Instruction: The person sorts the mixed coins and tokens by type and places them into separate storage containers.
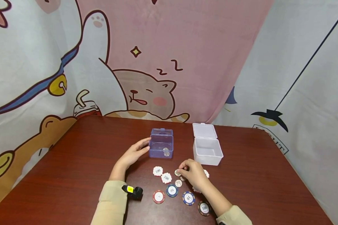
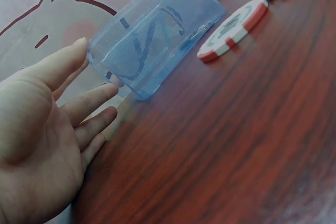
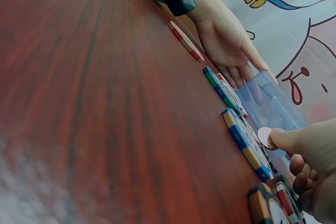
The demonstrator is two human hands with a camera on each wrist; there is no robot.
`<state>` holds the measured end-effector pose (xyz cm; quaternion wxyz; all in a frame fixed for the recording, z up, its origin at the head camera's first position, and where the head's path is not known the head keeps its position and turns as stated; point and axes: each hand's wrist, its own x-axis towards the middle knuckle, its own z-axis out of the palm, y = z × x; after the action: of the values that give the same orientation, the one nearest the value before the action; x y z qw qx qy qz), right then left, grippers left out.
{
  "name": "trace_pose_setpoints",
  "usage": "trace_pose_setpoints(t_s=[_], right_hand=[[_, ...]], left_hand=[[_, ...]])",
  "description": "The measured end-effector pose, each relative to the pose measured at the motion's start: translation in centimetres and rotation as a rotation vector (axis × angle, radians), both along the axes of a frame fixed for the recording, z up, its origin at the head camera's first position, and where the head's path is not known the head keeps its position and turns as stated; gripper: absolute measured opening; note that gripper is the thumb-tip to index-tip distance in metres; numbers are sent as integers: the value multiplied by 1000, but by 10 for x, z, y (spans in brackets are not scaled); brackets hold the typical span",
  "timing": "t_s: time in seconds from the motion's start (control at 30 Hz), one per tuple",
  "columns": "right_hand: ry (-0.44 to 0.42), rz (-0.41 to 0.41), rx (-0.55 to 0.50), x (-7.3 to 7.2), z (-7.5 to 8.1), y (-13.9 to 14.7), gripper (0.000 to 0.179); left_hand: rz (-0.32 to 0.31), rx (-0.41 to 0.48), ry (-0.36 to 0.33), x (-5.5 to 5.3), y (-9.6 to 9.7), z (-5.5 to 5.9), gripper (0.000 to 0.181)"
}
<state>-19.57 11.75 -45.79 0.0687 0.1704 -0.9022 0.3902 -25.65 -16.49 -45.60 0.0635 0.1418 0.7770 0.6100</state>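
My left hand (image 1: 135, 153) touches the left side of the translucent blue box (image 1: 161, 153), fingers loosely extended; in the left wrist view its fingertips meet the box's edge. The lid of that box stands raised at the back, and silver coins (image 1: 166, 152) show inside near its front right corner. Thumb and fingers of my right hand (image 1: 194, 173) pinch a silver coin (image 3: 265, 137) just above the table. Beside that hand lies another coin (image 1: 178, 183), with one more partly hidden under the fingers.
An opened white box (image 1: 208, 157) stands at the back right. Around the coins lie several poker chips: white ones marked 100 (image 1: 166, 178), a red one (image 1: 159, 197), blue ones (image 1: 188, 198) and a black one (image 1: 204, 208). A printed cloth (image 1: 200, 47) hangs behind the table.
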Motion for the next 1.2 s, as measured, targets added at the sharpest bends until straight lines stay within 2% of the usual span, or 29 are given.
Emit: trace_pose_setpoints(t_s=[0.37, 0.53, 0.8, 1.2], right_hand=[[-92, 2, -127, -5, 4, -2, 17], [-90, -8, -177, -7, 6, -5, 17], [-39, -19, -260, -9, 11, -12, 16], [-36, -84, -426, -17, 30, -23, 13]], left_hand=[[3, 5, -10, 1, -1, 1, 49], [4, 13, -18, 2, -2, 1, 49], [-9, 20, 0, 1, -2, -1, 49], [-17, 10, 17, 1, -1, 0, 48]])
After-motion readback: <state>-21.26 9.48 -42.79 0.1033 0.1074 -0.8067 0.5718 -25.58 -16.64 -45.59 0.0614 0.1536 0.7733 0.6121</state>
